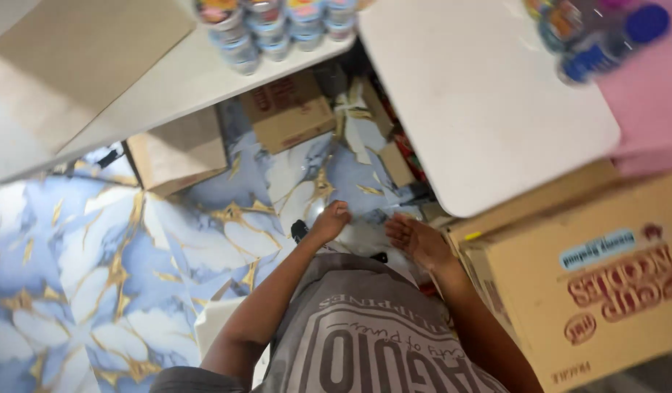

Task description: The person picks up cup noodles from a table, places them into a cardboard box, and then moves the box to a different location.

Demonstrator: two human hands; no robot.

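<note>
1. The left hand (330, 220) is curling into a loose fist, fingers folded in; it is hanging over the blue, white and gold marbled floor (96, 262), just left of the big cardboard carton (590, 284), and whether it is pinching something small cannot be told.
2. The right hand (416, 240) is lying half open, fingers bent and palm showing, holding nothing that can be made out; it is sitting just beside the carton's left edge, nearly touching it.
3. Between the two hands, left of the carton, a pale, glossy sheet-like thing (365, 236) is lying low by the floor; it is too blurred to name.
4. The person's grey printed shirt (365, 335) is filling the lower middle, left of the carton, with both bare forearms reaching up from it toward the hands.
5. The white rounded tabletop (481, 109) is standing above the carton, its curved edge overhanging the carton's top.
6. A blue-capped bottle (612, 40) is lying blurred on the table's far corner, well above the carton, beside a pink surface (645, 109).
7. A row of small lidded tubs (277, 25) is sitting on a white shelf (183, 76), well apart from the carton to the upper left.
8. Smaller brown boxes (288, 113) are resting on the floor under the shelf, up and left of the carton.
</note>
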